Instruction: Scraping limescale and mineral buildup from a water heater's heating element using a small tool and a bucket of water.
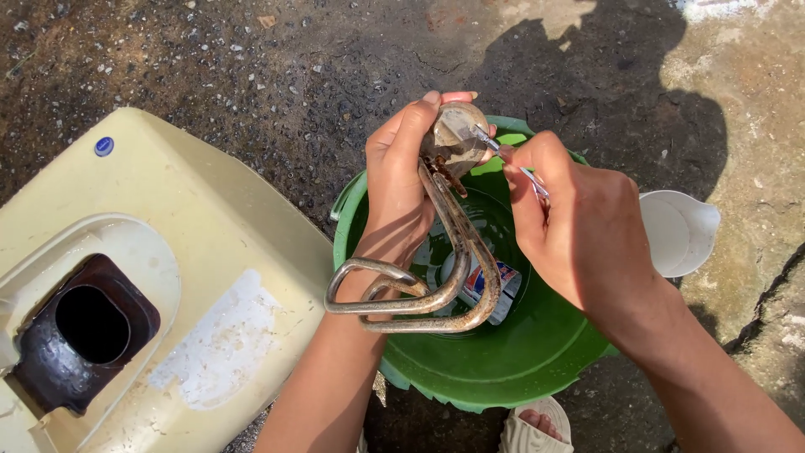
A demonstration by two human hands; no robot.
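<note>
Rusted heating element (pixel 436 252), being held over a green basin (pixel 520 369) on wet ground (pixel 251 75).

Left hand (pixel 398 180) is closing around the element's round flange end; the bent metal loops are hanging toward the basin's near-left rim; right hand (pixel 579 226) is pinching a thin metal tool (pixel 503 155), its tip touching the flange; a cream plastic casing (pixel 210 218) with a dark round opening is lying left of the basin; a white cup (pixel 679 231) is sitting just beyond the basin's right rim.

heating coil (pixel 436 285): rusty dull metal | basin (pixel 520 361): glossy green plastic | ground (pixel 251 67): rough, perhaps concrete
</note>
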